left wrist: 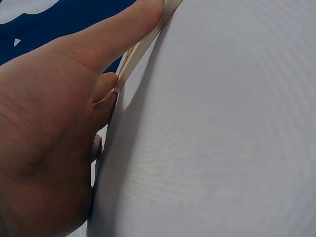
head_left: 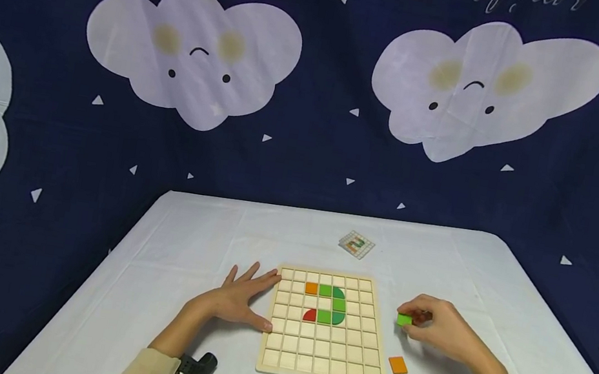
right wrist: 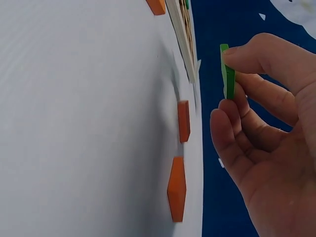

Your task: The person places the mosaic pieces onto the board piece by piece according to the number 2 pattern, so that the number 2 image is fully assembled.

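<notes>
A wooden grid board [head_left: 325,350] lies on the table. Its upper cells hold an orange square, several green pieces and a red quarter-round piece [head_left: 310,315]. My left hand [head_left: 234,301] is spread at the board's left side, with thumb and fingertips touching the rim; the left wrist view shows the thumb against the board edge [left wrist: 148,42]. To the right of the board, my right hand [head_left: 444,328] pinches a light green square tile [right wrist: 227,74] between thumb and fingers, held above the table. Below that hand an orange tile [head_left: 397,365] lies near the board's right edge.
A small stack of pattern cards [head_left: 357,244] lies behind the board. Two more orange tiles, one nearer [right wrist: 177,190] and one farther [right wrist: 183,121], show on the white cloth in the right wrist view. A dark blue curtain [head_left: 307,175] hangs behind the table.
</notes>
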Tool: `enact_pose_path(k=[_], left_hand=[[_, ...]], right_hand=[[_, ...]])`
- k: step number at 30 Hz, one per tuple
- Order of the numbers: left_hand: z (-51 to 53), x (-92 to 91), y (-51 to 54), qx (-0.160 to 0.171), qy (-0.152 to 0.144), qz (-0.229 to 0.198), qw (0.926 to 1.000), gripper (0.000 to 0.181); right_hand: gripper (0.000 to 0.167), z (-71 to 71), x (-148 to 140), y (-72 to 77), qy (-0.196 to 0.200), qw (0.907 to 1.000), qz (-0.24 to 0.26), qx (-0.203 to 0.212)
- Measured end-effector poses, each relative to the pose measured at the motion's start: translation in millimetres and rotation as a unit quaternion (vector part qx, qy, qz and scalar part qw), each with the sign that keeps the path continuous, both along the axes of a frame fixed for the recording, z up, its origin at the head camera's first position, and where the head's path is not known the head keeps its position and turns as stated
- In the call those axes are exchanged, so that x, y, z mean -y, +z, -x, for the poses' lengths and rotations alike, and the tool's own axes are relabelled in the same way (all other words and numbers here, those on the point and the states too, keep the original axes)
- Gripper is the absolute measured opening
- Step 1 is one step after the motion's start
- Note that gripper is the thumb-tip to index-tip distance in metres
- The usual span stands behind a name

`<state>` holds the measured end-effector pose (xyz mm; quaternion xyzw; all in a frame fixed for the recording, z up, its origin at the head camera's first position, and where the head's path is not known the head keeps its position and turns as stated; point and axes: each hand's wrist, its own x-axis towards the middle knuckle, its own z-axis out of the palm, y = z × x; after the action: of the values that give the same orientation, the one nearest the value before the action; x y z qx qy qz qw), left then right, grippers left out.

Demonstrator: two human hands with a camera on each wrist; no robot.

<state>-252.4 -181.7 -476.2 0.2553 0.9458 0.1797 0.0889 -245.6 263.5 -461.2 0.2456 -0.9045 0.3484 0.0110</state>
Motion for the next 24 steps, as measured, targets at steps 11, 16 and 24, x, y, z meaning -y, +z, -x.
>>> enact_pose_path(k=[11,16,24], left_hand=[[-0.6,0.6,-0.4,0.001,0.002,-0.004,1.0,0.111],[-0.7,0.7,-0.5,0.002,0.003,-0.003,1.0,0.111],[-0.3,0.4,0.2,0.004,0.003,-0.001,1.0,0.111]], right_hand=[[0.026,5.7,16,0.5,0.023,0.9994,0.008,0.023],[0.025,8.7,26,-1.0,0.031,0.9991,0.011,0.027],[0.023,10.5,39,0.3,0.054,0.9978,0.003,0.038]])
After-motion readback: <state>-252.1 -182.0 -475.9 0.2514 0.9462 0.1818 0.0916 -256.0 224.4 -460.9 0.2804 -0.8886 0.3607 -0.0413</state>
